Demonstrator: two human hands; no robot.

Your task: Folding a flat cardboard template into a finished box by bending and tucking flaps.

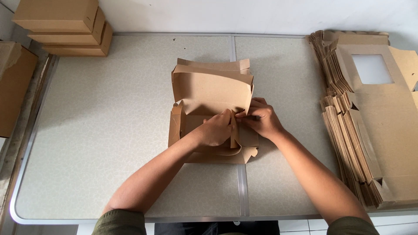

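Pale speckled tabletop [109, 130], grey-beige w/ faint crackle pattern, rounded metal edge trim [26, 215] along front & left corner. Thin metal seam [241, 187] runs front to back thru the middle, splitting the top into 2 panels; a 2nd strip crosses at the back edge. White wall [244, 15] directly behind, plain, matte. Bit of white tiled floor [305, 226] shows below the front edge. Worn, grubby ledge [26, 126] runs along table's left side. Light soft & even, daylight-ish, only mild shadows on the surface.
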